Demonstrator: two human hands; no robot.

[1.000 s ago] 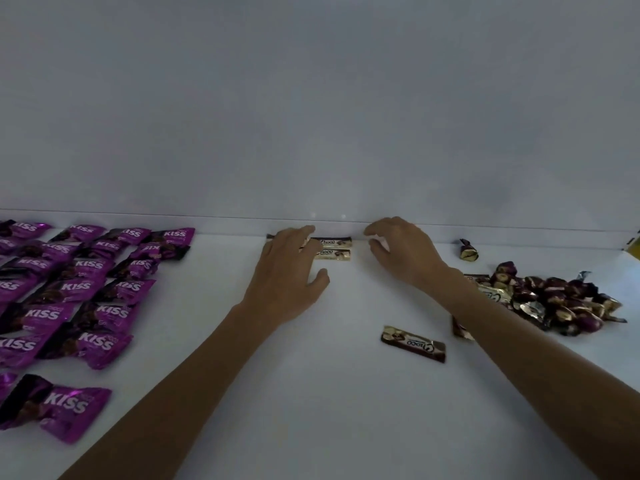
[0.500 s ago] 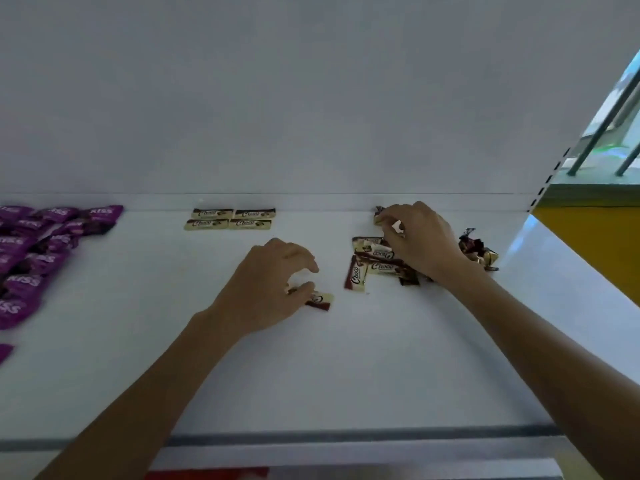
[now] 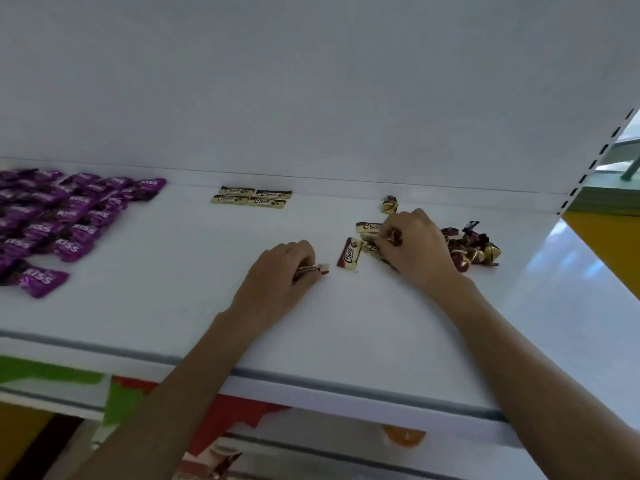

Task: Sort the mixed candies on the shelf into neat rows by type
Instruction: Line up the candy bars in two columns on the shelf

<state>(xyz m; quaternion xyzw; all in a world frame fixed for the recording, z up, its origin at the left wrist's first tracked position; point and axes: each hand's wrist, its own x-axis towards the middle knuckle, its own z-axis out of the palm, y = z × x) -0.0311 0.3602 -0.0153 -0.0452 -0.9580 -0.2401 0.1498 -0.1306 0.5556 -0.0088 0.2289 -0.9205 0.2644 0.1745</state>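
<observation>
Choco bar [image 3: 321, 269] gripped in the curled fingers of the left hand [image 3: 280, 277], cream end poking out past the fingertips, low against the white shelf [image 3: 173, 306]. Just right of that hand, more loose Choco bars [image 3: 350, 255], one lying apart and angled, the rest jumbled and partly hidden under the right hand [image 3: 417, 249]. Right hand knuckles-up over that jumble, fingers curled, pinching a small shiny wrapper [image 3: 393, 236] at the fingertips; kind of candy not clear. Immediately right of the right hand, a heap of gold-and-maroon twist candies [image 3: 474, 249]. Just beyond its fingertips, near the back wall, a single gold candy [image 3: 389, 205] on its own. Well beyond the left hand and slightly to its left, against the back edge, four sorted Choco bars [image 3: 251, 197] laid flat in two rows of two, touching. Far left of the left hand, purple KISS candies [image 3: 69, 216] spread in slanting rows, one straggler nearest the front lip. Beneath both forearms, grey-striped front edge of the shelf.
</observation>
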